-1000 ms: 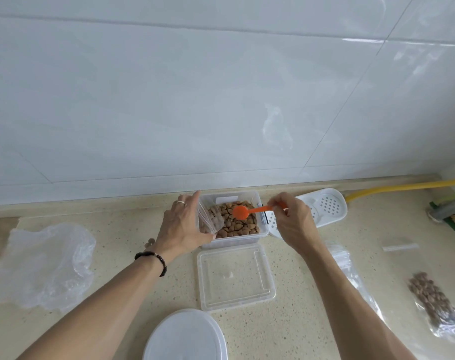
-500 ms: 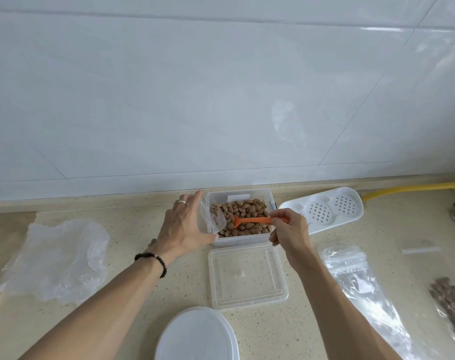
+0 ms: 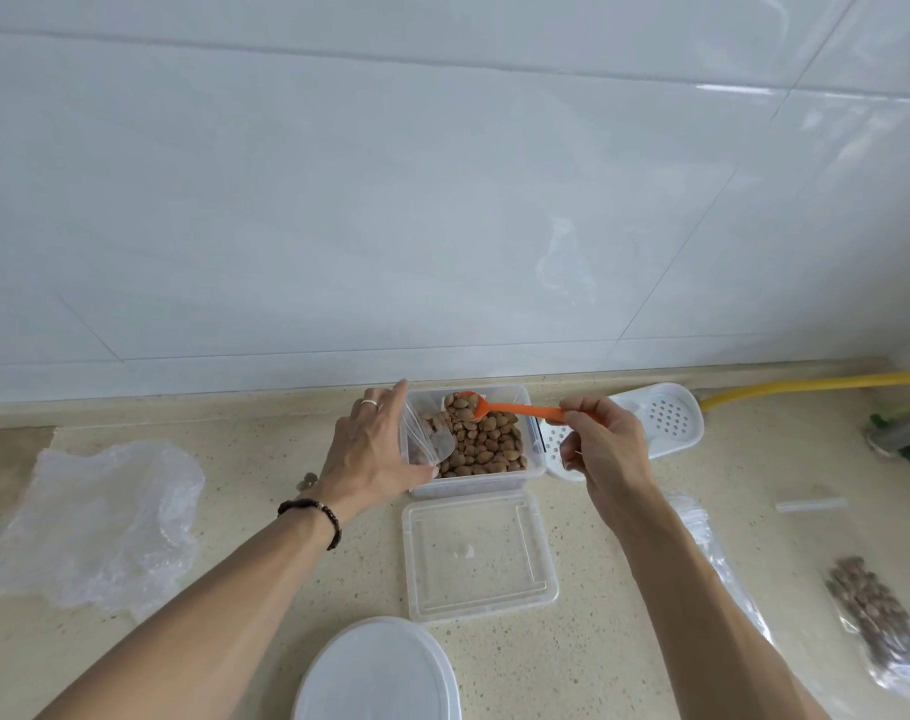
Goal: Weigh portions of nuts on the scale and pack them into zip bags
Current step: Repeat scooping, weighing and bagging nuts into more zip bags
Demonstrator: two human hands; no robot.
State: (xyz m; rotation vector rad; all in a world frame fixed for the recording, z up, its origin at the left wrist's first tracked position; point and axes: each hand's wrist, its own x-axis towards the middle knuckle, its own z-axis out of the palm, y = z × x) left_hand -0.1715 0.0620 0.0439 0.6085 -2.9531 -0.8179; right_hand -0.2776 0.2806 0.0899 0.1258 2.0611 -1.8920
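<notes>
Scooping nuts over the container
Your right hand pinched the orange spoon above the nuts; your left hand gripped the zip bag, held against the container's left side.

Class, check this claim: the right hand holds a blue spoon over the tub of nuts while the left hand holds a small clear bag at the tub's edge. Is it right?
Not quite: the spoon is orange, not blue, as the head view shows. The right hand does hold it over the tub of nuts, and the left hand holds the clear bag at its edge.

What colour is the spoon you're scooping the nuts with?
Orange. The spoon, pinched in the right hand, shows clearly in the head view.
</notes>
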